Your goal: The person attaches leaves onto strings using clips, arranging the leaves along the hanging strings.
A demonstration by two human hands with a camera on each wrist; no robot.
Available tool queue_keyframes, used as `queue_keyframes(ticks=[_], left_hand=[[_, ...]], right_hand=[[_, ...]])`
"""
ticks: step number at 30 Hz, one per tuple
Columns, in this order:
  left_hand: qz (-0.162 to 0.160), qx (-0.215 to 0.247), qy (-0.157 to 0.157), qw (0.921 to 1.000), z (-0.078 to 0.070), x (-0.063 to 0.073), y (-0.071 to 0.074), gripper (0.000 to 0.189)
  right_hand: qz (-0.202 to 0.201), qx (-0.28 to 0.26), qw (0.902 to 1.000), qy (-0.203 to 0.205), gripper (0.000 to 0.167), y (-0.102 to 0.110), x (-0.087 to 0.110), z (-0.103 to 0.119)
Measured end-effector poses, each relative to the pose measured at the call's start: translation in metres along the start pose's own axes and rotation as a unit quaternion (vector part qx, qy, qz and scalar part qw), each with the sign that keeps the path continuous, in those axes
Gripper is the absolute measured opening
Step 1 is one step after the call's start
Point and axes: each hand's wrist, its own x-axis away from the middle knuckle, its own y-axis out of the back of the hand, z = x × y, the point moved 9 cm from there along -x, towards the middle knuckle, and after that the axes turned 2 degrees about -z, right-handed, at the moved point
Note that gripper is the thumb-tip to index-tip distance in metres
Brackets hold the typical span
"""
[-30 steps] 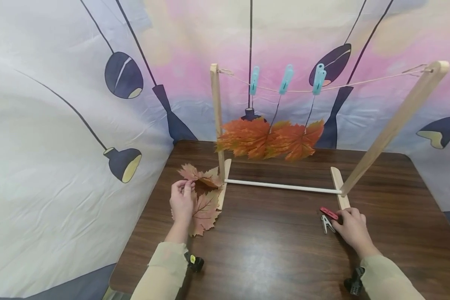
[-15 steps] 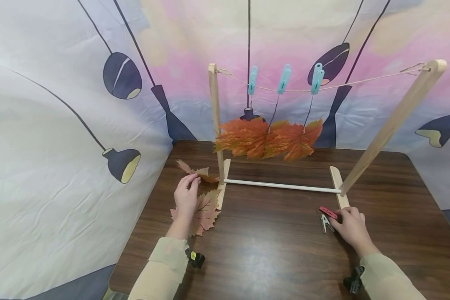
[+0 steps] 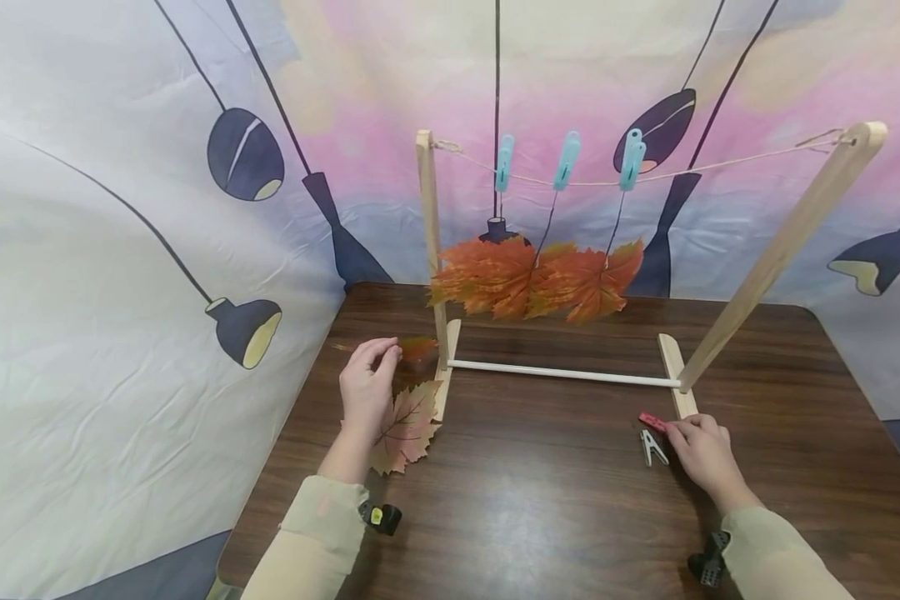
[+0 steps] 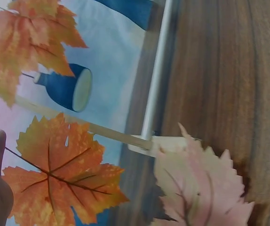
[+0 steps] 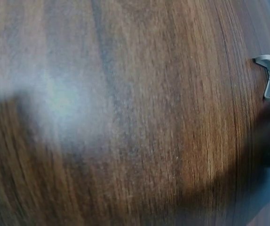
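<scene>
My left hand pinches the thin stem of an orange maple leaf, which appears nearly edge-on in the head view beside the stand's left post. Under that hand a pale pink maple leaf lies by the stand's left foot. At the right foot, my right hand has its thumb and fingertips on the end of a red clothespin, partly covering it. Right beside lies a white clothespin, apart from the fingers. Most of the right hand falls outside the right wrist view.
A wooden stand with a white crossbar bears a string. Three light blue clothespins on it hold orange leaves by their stems. The brown table meets a printed cloth backdrop.
The left hand has lifted and turned the leaf from flat-looking to edge-on, showing its orange side. The right thumb has shifted from beside the white clothespin onto the red one's end.
</scene>
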Motion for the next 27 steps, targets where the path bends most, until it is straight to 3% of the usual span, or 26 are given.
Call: queue_keyframes(ticks=[6, 12, 21, 27], left_hand=[[0.004, 0.001, -0.058, 0.9983, -0.028, 0.000, 0.004, 0.012], [0.009, -0.008, -0.113, 0.9935, -0.057, 0.002, 0.008, 0.009], [0.055, 0.031, -0.100, 0.9930, -0.078, 0.005, 0.000, 0.009], [0.077, 0.008, -0.144, 0.9865, -0.094, 0.010, -0.013, 0.008]], right_hand=[[0.021, -0.009, 0.9991, -0.035, 0.031, -0.003, 0.000, -0.003], [0.035, -0.007, 0.9984, -0.044, 0.032, -0.004, -0.001, -0.003], [0.057, 0.006, 0.9978, -0.034, 0.034, -0.005, -0.005, -0.001], [0.072, 0.006, 0.9971, -0.023, 0.033, -0.002, -0.009, 0.002]])
